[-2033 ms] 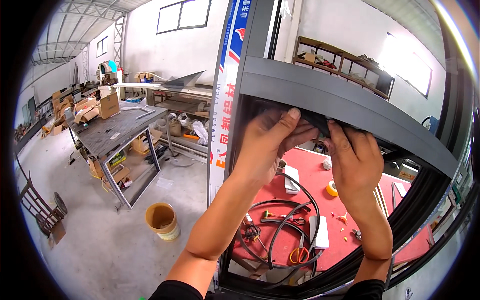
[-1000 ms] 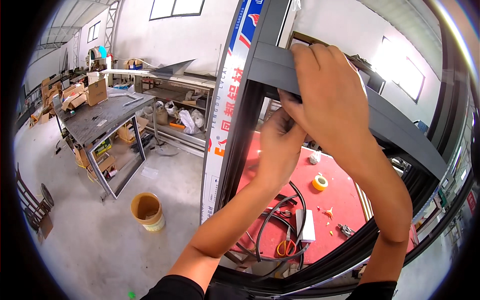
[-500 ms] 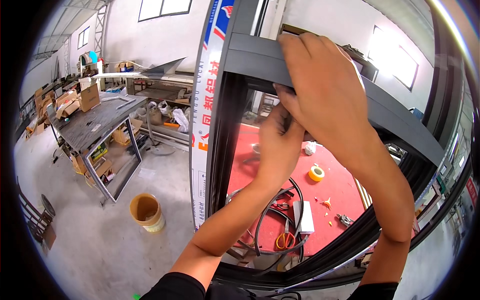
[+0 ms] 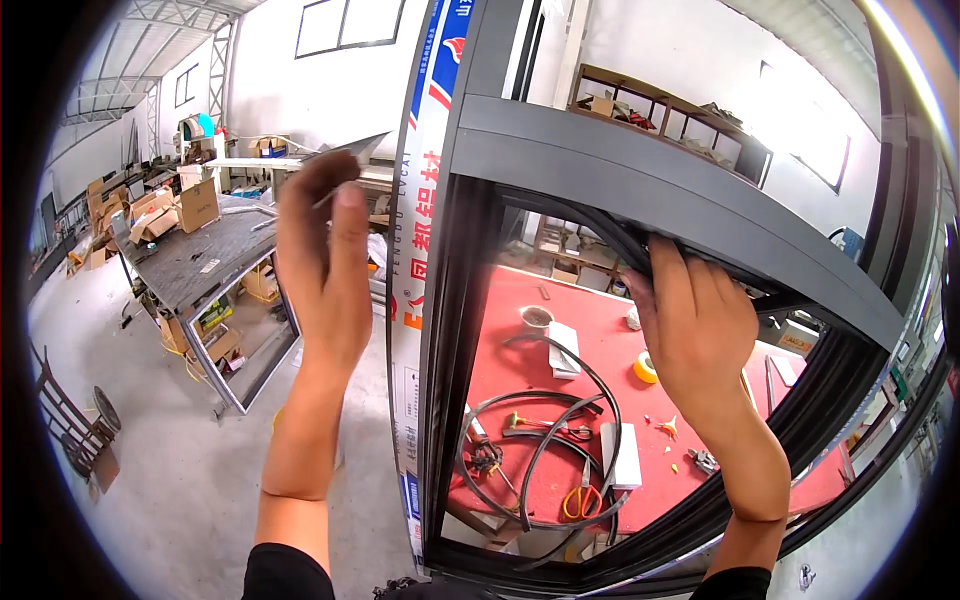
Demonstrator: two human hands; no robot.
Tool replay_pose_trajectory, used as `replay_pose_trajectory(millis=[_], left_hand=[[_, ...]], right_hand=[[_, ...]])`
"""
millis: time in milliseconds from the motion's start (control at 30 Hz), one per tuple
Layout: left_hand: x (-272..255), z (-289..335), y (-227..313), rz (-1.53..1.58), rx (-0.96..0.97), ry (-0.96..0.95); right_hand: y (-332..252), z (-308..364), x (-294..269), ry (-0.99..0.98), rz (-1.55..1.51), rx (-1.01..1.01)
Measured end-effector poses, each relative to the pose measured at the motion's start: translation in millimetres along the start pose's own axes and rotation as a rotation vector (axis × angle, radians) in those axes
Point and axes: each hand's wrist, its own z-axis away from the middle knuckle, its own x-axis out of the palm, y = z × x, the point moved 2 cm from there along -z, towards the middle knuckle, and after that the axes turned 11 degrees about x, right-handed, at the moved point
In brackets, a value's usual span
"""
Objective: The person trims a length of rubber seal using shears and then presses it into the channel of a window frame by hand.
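Note:
A dark grey window frame (image 4: 640, 150) stands upright before me, with printed protective film (image 4: 425, 200) along its left side. My right hand (image 4: 700, 315) is closed at the underside of the top rail, its fingers tucked up into the inner edge. They grip a black rubber sealing strip (image 4: 595, 222), which sags a little below the rail toward the left corner. My left hand (image 4: 325, 260) is raised left of the frame, thumb and bent fingers apart, nothing visible in it. Its fingertips are slightly blurred.
Through the frame shows a red table (image 4: 640, 400) with a coiled black strip (image 4: 470, 440), scissors (image 4: 580, 502), yellow tape (image 4: 645, 368), a cup (image 4: 537, 318) and white boxes (image 4: 620, 455). At the left stands a dark workbench (image 4: 190, 255) with cardboard boxes (image 4: 198, 205).
My left hand has left the frame's top rail and swung left, outside the frame. My right hand has dropped from over the rail to its underside. The view has shifted slightly.

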Motion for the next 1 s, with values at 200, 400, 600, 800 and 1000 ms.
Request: replay_pose_trajectory(millis=[200, 400, 600, 800, 1000], left_hand=[[17, 9, -9, 0.123, -0.266, -0.295], [23, 17, -23, 0.311, -0.329, -0.24], [23, 14, -23, 0.21, -0.219, -0.279], [19, 13, -18, 0.231, -0.245, -0.289], [20, 10, -13, -0.006, 0.019, -0.192]], right_hand=[[-3, -11, 14, -0.042, 0.003, -0.015], [3, -22, 26, 0.175, -0.031, -0.177], [1, -22, 29, 0.137, -0.108, -0.193], [-5, -24, 34, 0.225, -0.082, -0.196], [-7, -21, 36, 0.314, -0.024, -0.109]])
